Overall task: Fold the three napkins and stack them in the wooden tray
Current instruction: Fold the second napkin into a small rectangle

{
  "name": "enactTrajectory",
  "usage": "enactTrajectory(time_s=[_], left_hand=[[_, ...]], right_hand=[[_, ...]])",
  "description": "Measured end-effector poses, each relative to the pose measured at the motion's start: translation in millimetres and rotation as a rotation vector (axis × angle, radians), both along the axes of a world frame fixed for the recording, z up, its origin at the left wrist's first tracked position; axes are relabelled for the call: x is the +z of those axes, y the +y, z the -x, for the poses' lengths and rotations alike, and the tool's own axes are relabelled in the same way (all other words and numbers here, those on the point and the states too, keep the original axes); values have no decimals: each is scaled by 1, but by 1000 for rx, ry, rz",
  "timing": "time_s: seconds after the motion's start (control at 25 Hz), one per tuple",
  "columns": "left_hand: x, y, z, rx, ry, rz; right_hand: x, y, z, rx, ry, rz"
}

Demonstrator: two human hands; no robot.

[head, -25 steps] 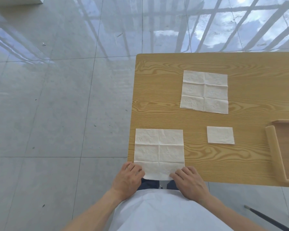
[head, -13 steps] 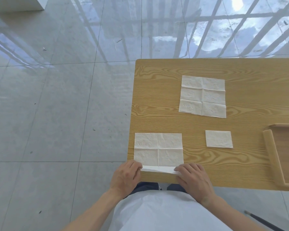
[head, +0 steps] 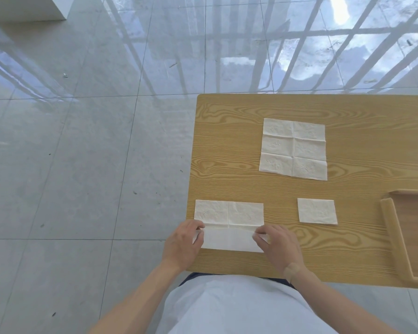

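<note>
Napkin in hand [head: 228, 225]: lies at the near left corner of the table [head: 227, 109]; its near third is turned over toward the far edge, the smooth underside up, the fold only partly carried across.
Left hand [head: 182, 244]: fingers curled, pinching the left end of the raised flap.
Right hand [head: 276, 247]: fingers curled, thumb and forefinger pinching the right end of the same flap.
Folded napkin [head: 317, 211]: a small rectangle flat on the table, between the napkin in hand and the wooden tray, touching neither.
Unfolded napkin [head: 293, 149]: spread open farther back on the table, creases showing, untouched.
Wooden tray [head: 393, 232]: at the right edge, partly out of frame; the visible part holds no napkin.
Progress: by appearance one napkin is folded, a second is at its first fold, a third not begun; no stacking in the tray yet done.
</note>
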State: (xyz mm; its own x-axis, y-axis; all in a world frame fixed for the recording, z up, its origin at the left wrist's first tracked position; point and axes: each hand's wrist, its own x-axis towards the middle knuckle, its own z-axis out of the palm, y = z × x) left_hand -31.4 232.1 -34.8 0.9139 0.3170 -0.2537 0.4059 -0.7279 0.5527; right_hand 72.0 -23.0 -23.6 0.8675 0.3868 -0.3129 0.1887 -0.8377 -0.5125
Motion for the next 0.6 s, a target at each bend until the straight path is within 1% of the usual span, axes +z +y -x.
enactTrajectory(time_s=[0.12, 0.28, 0.48, 0.6], left_hand=[[-7, 5, -7, -3, 66, 21], [-10, 9, -13, 4, 91, 28], [-10, 14, -18, 16, 129, -21], [-11, 16, -17, 11, 129, -34]], right_hand=[[-5, 3, -3, -9, 7, 69], [-7, 5, -7, -32, 25, 123], [-9, 7, -13, -18, -41, 240], [-10, 6, -13, -20, -92, 270]])
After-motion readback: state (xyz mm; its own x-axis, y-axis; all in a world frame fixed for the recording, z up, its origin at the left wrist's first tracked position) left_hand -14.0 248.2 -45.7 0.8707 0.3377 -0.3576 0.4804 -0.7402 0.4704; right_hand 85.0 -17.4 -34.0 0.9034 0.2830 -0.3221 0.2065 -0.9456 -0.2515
